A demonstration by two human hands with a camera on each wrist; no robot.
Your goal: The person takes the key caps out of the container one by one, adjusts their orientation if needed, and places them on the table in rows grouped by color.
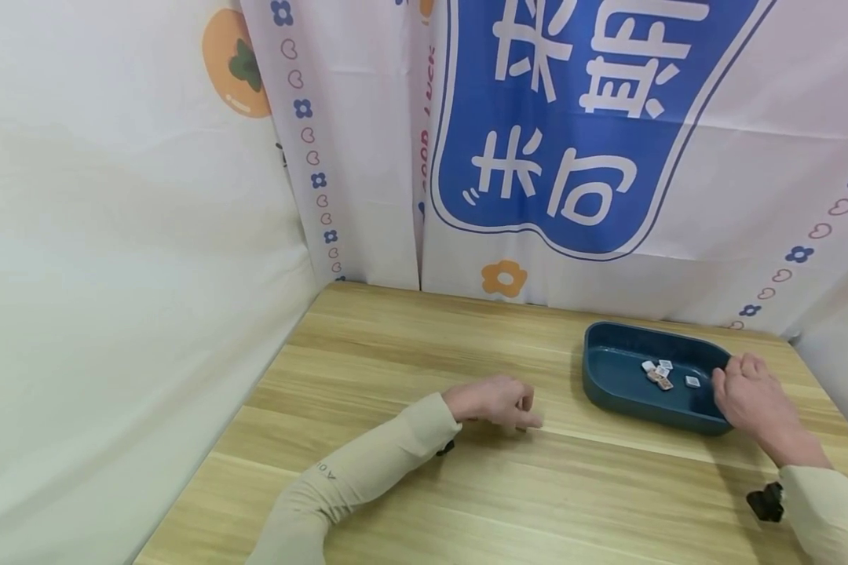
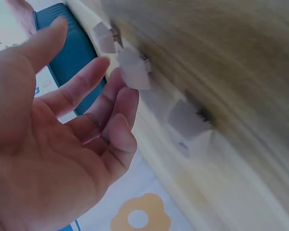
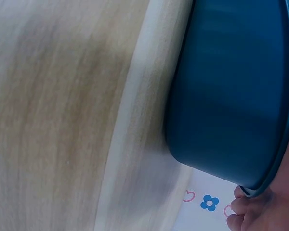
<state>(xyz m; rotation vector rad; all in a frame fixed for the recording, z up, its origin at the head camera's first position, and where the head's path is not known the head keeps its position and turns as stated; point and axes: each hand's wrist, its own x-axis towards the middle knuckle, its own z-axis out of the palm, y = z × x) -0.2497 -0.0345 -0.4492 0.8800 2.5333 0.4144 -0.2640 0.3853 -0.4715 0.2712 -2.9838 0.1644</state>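
My right hand (image 1: 756, 396) grips the right end of a dark teal rectangular tub (image 1: 650, 412), fingers hooked over its rim. In the right wrist view the fingers (image 3: 245, 209) curl round the tub's edge (image 3: 231, 96). Inside the tub lie several small white and brownish square pieces (image 1: 660, 372). My left hand (image 1: 498, 400) is low over the table, left of the tub. From the left wrist, its fingers look loosely bent, thumb apart. Three small pale blocks (image 2: 133, 68) lie by the fingertips; whether one is touched, I cannot tell. The head view hides these blocks.
The wood-grain table (image 1: 396, 337) meets a printed white cloth (image 1: 374, 157) at the back. A plain white cloth (image 1: 113, 275) hangs on the left side. Dark wrist devices (image 1: 766, 502) show at the sleeves.
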